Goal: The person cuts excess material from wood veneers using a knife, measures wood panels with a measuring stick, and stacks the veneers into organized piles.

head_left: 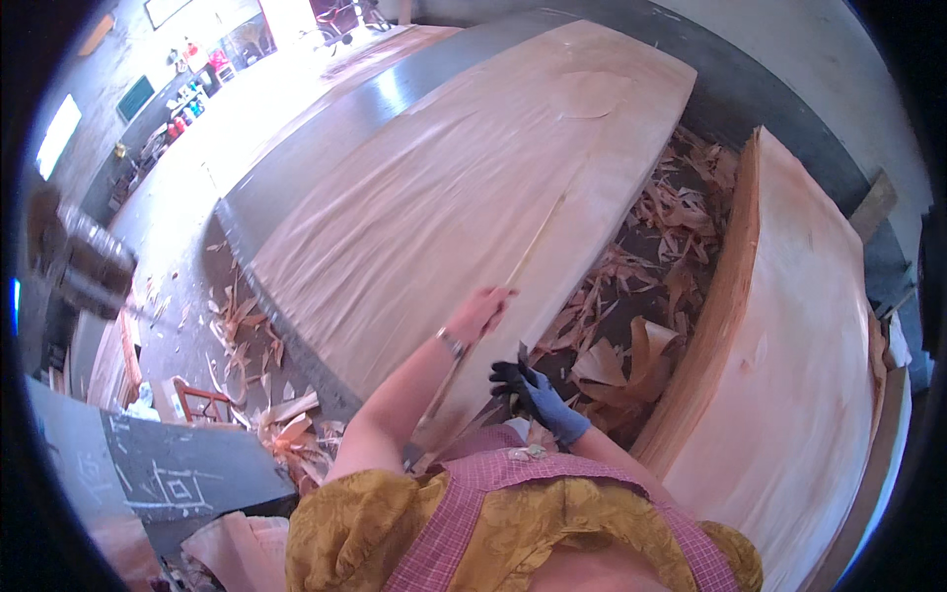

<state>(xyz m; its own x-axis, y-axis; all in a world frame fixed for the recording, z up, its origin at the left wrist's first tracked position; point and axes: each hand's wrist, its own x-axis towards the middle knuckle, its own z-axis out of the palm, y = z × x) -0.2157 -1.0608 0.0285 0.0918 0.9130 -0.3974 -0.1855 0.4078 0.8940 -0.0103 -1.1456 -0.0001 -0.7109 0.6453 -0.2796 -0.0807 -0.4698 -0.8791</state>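
A large pale sheet of wood veneer (pixel 424 207) lies in front of me on a grey table, rippled on its left side. Across it, from the far part toward my body, runs a long thin yellowish stick (pixel 538 242). My left hand (pixel 478 314), bare with a band at the wrist, is closed around the stick near its closer end. At the sheet's near right edge is my right hand (pixel 533 393), in a black and blue glove. Its fingers are curled round what looks like a knife, whose short dark blade (pixel 523 351) points up; the handle is hidden.
A thick stack of veneer sheets (pixel 789 326) stands to the right. Torn veneer scraps (pixel 681 217) fill the gap between it and the table. More scraps (pixel 291 434) lie at the left, near a grey panel (pixel 187 464). A blurred dark cylindrical object (pixel 89 257) hangs far left.
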